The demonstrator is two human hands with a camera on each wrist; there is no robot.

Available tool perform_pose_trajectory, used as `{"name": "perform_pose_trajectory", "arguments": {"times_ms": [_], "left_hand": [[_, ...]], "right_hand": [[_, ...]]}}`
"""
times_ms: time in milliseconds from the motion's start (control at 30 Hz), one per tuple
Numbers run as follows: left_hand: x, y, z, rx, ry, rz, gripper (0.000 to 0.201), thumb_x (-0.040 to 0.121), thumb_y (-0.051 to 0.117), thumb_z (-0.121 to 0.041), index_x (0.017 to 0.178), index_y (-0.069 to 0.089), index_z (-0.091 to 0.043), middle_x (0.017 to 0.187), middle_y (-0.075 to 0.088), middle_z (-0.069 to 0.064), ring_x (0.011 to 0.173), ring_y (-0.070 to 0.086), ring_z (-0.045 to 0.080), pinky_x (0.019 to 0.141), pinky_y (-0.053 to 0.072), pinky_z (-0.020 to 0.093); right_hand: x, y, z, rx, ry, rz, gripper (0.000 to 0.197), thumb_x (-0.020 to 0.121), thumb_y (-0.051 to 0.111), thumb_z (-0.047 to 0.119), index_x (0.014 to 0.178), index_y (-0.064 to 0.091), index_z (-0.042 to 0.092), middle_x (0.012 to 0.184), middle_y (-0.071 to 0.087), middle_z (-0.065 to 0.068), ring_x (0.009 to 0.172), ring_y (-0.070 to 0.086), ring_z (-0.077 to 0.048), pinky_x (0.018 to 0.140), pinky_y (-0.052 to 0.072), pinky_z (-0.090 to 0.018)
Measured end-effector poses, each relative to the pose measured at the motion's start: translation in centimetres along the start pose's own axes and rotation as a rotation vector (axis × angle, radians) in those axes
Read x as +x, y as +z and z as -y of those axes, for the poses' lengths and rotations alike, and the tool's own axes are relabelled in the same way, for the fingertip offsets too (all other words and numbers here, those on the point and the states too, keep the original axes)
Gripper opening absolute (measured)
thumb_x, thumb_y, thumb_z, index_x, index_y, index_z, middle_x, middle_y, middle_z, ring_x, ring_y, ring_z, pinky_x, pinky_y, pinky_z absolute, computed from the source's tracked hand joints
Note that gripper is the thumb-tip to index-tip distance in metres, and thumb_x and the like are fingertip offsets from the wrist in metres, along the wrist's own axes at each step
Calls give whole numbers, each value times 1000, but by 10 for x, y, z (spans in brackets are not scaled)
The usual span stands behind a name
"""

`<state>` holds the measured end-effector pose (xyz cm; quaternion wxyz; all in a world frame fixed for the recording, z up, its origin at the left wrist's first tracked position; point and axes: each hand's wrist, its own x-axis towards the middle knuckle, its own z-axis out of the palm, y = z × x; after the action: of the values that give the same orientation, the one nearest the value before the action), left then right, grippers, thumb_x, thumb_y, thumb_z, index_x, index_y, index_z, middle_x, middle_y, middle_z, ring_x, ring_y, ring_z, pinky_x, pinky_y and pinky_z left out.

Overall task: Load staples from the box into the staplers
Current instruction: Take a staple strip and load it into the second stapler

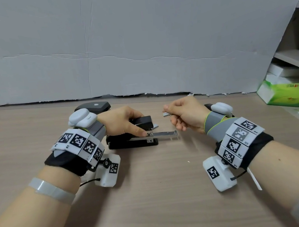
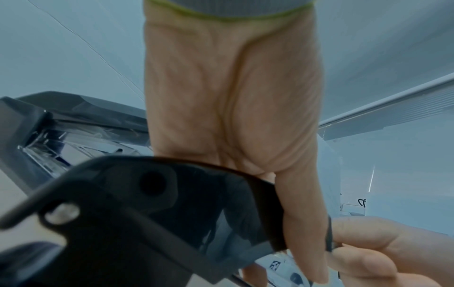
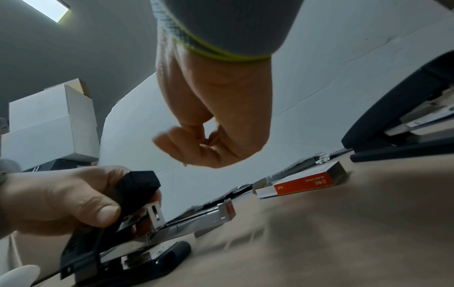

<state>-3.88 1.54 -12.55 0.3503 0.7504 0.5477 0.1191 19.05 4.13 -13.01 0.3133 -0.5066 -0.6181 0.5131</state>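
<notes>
The left hand point(image 1: 125, 121) has its grip closed around the black stapler point(image 1: 132, 139) on the table point(image 1: 154, 196), with its metal tray point(image 1: 164, 134) extended to the right. The right hand point(image 1: 186, 115) pinches a staple strip point(image 1: 166, 114) just above the tray. The staple box point(image 3: 304, 183) lies farther right.

1. The left hand point(image 1: 121, 123) covers the rear of the black stapler point(image 1: 133, 140).
2. The grey stapler point(image 1: 93, 107) at the far side is mostly hidden behind the left wrist.
3. The right hand point(image 1: 186, 115) hides most of the staple strip point(image 1: 166, 114).
4. The print on the orange staple box point(image 3: 304, 183) is too small to read.
</notes>
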Motion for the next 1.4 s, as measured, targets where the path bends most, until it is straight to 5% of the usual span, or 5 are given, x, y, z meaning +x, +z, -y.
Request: {"name": "perform_pose_trajectory", "arguments": {"times_ms": [400, 533, 667, 1100, 1400], "left_hand": [[1, 0, 1, -3, 4, -2, 21, 78, 78, -38, 93, 71, -25, 73, 64, -7, 65, 57, 10, 65, 45, 25], [1, 0, 1, -9, 0, 4, 21, 78, 78, -38, 92, 70, -25, 74, 64, -6, 65, 58, 10, 64, 46, 25], [0, 0, 0, -7, 2, -3, 20, 78, 78, -37, 92, 71, -24, 72, 64, -6, 63, 57, 10, 63, 45, 24], [1, 1, 0, -4, 9, -5, 21, 79, 78, -36, 92, 70, -22, 70, 63, -7, 63, 55, 10, 62, 44, 23], [0, 1, 0, -5, 10, -3, 17, 79, 78, -36, 89, 70, -25, 70, 62, -7, 63, 55, 10, 63, 44, 24]], "right_hand": [[-6, 3, 4, -54, 72, 188, 12, 94, 61, -1, 104, 60, -8, 70, 71, -16, 54, 72, -22, 46, 57, -24], [-3, 5, 0, -336, -53, 111, 15, 93, 66, 13, 92, 66, -3, 57, 64, -5, 37, 55, -13, 37, 43, -20], [5, 4, -7, -555, -180, 62, 15, 84, 77, 26, 86, 76, 11, 57, 57, 9, 49, 47, -8, 54, 39, -23], [13, 7, -23, -592, -173, 151, 37, 60, 76, 56, 85, 79, 28, 63, 61, 14, 61, 52, -10, 64, 45, -29], [13, 9, -23, -548, -155, 155, 16, 82, 79, 26, 92, 78, 14, 66, 57, 4, 63, 49, -16, 61, 42, -31]]}}
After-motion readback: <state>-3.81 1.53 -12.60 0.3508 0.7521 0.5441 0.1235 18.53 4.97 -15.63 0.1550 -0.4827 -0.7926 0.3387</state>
